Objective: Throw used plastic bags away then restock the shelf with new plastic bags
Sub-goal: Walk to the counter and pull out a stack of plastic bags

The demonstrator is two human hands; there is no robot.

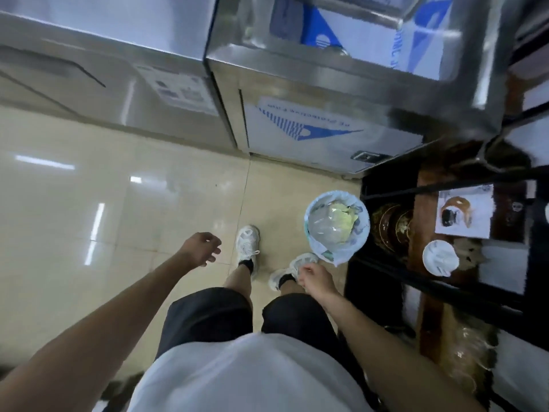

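Head view, steeply down at floor point(89, 188)

Glossy tiled floor point(89, 188), seemingly steel cabinets point(297, 81).

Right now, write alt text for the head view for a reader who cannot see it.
Looking straight down, a person stands on a glossy tiled floor beside a small lined trash bin holding crumpled plastic. Both hands are empty: the left hand hangs open, the right hand loosely curled near the bin. Stainless steel cabinets stand ahead, a dark shelf rack at right.

At your one o'clock, pale blue bin liner point(319, 248) holding yellow-green, clear plastic bags point(335, 220). Your trainers point(248, 243) white; floor point(148, 197) glossy cream tile. At twelve, steel cabinet point(303, 84) wears blue-striped white film.
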